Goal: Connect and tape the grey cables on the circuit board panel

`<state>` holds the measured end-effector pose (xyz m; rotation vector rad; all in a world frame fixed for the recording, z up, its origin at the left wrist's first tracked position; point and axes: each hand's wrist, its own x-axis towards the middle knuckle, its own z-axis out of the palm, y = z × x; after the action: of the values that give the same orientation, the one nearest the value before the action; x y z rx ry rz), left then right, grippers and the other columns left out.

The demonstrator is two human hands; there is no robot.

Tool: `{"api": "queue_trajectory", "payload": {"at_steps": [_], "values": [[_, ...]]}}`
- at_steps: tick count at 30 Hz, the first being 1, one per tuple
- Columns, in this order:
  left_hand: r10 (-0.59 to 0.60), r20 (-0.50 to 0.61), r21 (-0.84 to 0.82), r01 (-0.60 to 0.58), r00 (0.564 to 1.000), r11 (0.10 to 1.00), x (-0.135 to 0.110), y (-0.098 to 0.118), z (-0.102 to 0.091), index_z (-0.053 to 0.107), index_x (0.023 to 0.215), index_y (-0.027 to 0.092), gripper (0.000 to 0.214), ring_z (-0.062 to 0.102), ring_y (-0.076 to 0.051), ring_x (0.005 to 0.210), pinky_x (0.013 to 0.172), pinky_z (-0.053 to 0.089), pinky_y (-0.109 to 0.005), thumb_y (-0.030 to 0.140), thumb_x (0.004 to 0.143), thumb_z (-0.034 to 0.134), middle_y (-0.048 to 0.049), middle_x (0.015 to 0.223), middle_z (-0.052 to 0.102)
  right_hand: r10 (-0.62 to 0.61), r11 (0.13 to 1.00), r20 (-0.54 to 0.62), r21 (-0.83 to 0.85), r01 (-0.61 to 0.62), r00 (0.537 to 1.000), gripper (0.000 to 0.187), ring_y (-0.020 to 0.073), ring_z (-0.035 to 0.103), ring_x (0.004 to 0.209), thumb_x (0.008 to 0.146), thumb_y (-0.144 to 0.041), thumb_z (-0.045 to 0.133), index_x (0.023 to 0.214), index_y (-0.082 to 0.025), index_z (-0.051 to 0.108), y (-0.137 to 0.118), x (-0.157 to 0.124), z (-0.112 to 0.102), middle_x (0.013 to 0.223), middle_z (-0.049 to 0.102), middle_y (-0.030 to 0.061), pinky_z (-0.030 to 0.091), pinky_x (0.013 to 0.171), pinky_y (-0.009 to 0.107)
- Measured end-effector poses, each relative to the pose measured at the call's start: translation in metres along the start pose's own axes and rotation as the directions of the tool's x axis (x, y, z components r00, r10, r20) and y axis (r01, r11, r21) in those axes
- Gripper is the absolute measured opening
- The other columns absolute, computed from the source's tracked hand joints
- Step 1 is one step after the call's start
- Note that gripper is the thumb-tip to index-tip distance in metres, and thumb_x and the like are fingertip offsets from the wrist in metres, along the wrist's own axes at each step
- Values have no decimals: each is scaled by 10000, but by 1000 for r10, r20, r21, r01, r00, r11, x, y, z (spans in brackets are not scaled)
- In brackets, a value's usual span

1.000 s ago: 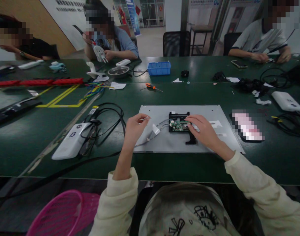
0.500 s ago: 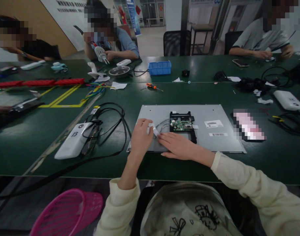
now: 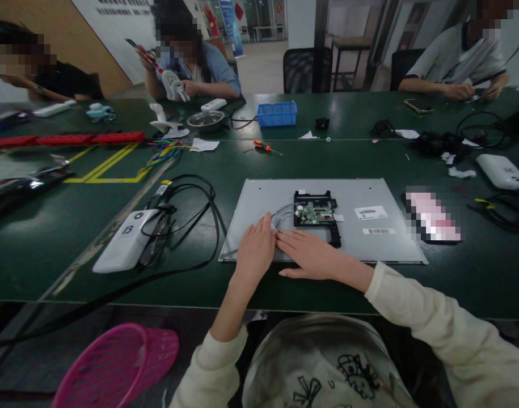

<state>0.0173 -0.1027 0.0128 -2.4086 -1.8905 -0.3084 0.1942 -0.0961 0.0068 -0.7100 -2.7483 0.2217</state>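
Observation:
A grey metal panel (image 3: 370, 195) lies flat on the green table in front of me. A small green circuit board (image 3: 313, 214) in a black frame sits at its middle, with thin grey wires (image 3: 282, 211) running left from it. My left hand (image 3: 256, 249) lies flat on the panel's near left part, fingers stretched out over the wires' end. My right hand (image 3: 312, 253) rests flat beside it, fingers pointing left and touching the left hand. Neither hand holds anything that I can see.
A white device (image 3: 123, 239) with black cables (image 3: 191, 209) lies to the left. An orange screwdriver (image 3: 261, 147) and a blue bin (image 3: 276, 113) are further back. A pink basket (image 3: 114, 368) stands below the table edge. Three other people work at the far side.
My right hand left the circuit board and came down left onto the panel. My left hand, which pinched a white tab on the wires, now lies flat over that spot.

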Motion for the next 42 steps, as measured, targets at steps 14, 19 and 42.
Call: {"api": "queue_trajectory", "payload": {"at_steps": [14,19,42], "values": [[-78,19,-63,79,997,995,-1,0,0,338,1434,133,492,446,-221,1329,1129,275,-489,221,950,319,-134,1431,476,11,1000,39,-27,-10,999,783,319,320,1396,910,-613,364,1419,-18,365,-8,-9,0,1504,337,223,302,1121,489],[-99,50,-104,103,994,989,-2,1,-5,333,1433,144,489,415,-227,1353,1124,254,-539,237,952,332,-135,1440,465,6,999,48,-43,-3,999,755,316,357,1373,928,-591,345,1408,-9,381,-7,-7,-1,1493,356,223,320,1108,488],[-99,43,-141,104,994,985,-3,-1,-2,319,1445,156,507,384,-211,1371,1144,224,-489,282,955,337,-126,1458,445,31,999,5,-34,-31,999,626,299,485,1281,958,-486,374,1353,-9,465,-7,-5,-6,1419,473,215,371,1084,436]]}}
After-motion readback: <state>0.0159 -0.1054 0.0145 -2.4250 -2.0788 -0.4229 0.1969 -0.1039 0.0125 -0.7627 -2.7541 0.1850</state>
